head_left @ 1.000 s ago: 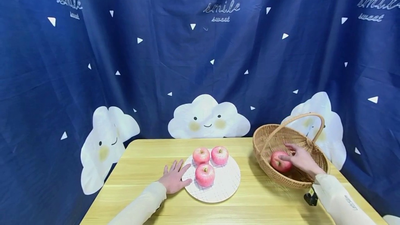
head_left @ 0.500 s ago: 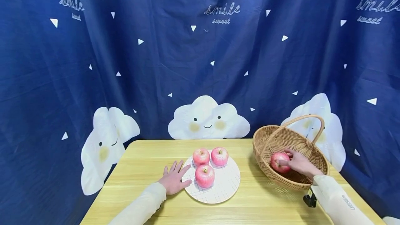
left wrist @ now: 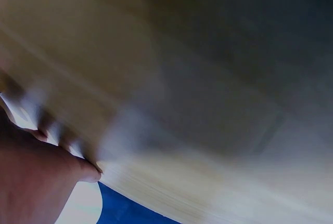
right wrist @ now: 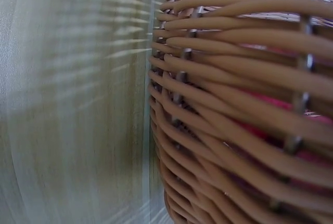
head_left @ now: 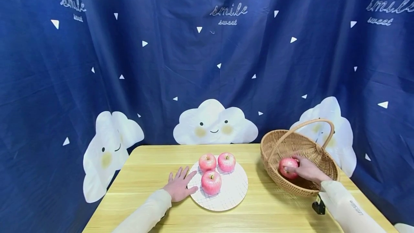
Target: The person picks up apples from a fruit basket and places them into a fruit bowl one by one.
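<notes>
In the head view my right hand (head_left: 306, 170) reaches into a wicker basket (head_left: 299, 146) and grips a red apple (head_left: 286, 164), thumb and fingers on opposite sides of it. Woven strands of the basket (right wrist: 234, 94) fill the right wrist view, with red showing through the gaps and the hand hidden. My left hand (head_left: 179, 187) lies with spread fingers on the table, its thumb and index finger at the left rim of a round white plate (head_left: 233, 191). Three apples sit on that plate: a front one (head_left: 211, 183), a back-left one (head_left: 207, 162) and a back-right one (head_left: 226, 161).
The basket's arched handle (head_left: 318, 119) rises above the right forearm. A light wooden table (head_left: 148, 157) carries everything. Behind it hangs a blue curtain (head_left: 181, 67) printed with clouds. A small black device (head_left: 318, 208) hangs beneath the right wrist.
My right hand, its fingers spread over the apple at first, has lowered and closed round it inside the basket. The left hand, plate and its three apples have stayed put.
</notes>
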Demonstrator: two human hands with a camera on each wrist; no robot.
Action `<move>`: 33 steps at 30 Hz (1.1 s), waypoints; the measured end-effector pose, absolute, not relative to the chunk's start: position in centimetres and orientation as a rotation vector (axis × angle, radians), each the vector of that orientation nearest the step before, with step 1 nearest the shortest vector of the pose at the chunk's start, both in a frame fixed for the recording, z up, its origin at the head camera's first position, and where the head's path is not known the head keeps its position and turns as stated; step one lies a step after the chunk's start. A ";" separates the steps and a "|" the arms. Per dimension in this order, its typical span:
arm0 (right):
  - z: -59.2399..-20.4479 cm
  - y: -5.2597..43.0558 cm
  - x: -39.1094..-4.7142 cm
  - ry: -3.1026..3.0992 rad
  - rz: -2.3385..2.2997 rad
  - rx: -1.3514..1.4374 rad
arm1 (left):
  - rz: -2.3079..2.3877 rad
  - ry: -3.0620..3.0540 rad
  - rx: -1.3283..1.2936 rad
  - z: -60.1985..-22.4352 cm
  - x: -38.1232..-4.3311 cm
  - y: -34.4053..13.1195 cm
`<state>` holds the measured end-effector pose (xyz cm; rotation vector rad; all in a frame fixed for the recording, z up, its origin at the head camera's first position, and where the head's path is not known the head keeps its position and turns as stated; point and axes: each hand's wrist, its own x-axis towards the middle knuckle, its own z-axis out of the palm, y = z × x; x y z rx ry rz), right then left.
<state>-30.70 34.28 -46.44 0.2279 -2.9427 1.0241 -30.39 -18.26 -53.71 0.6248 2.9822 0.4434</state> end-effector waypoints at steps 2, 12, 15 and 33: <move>-46.5 34.3 -30.7 -2.944 1.025 0.229 | 0.438 2.985 0.624 -53.7 -30.4 -18.2; -46.8 34.5 -31.0 -2.943 0.998 0.249 | 0.443 2.990 0.626 -54.1 -30.6 -18.4; -46.8 34.5 -31.0 -2.935 1.015 0.249 | 0.433 2.986 0.623 -53.9 -30.6 -18.4; -46.3 34.0 -30.8 -2.918 1.034 0.201 | 0.467 3.001 0.631 -54.4 -30.8 -18.3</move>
